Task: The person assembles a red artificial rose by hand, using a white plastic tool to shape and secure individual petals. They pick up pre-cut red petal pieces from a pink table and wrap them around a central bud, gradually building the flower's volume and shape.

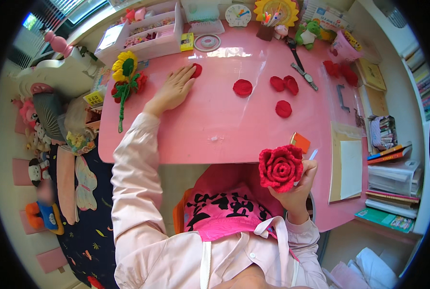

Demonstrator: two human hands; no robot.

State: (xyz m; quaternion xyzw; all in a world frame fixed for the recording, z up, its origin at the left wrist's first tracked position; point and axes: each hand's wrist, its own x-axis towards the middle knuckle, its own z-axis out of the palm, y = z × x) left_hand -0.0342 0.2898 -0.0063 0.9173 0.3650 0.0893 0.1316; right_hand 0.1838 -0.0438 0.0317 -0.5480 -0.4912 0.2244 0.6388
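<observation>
Big picture first: the pink bench [176, 130] spreads across the view, glossy, with a compartmented storage box [152, 34] at its far left. Smaller now, the stemmed yarn flowers [125, 67] lie along the left side, a yellow bloom at the top.

And here are the hands! The left hand [173, 90] is stretched flat over the bench, fingers straight, tips at a small red petal [197, 71]; it looks like a light press, not a pinch. The right hand [299, 190] has its fingers closed on a red yarn rose [281, 168], held bloom-up at the near edge (the bloom hides much of that grip).

Smallest of all, four loose petals [243, 87] sit mid-bench and rightward. Good technique, I'd judge: steady the rose from underneath, spare its outer layers, and take the petal by its rim so it stays uncreased.
</observation>
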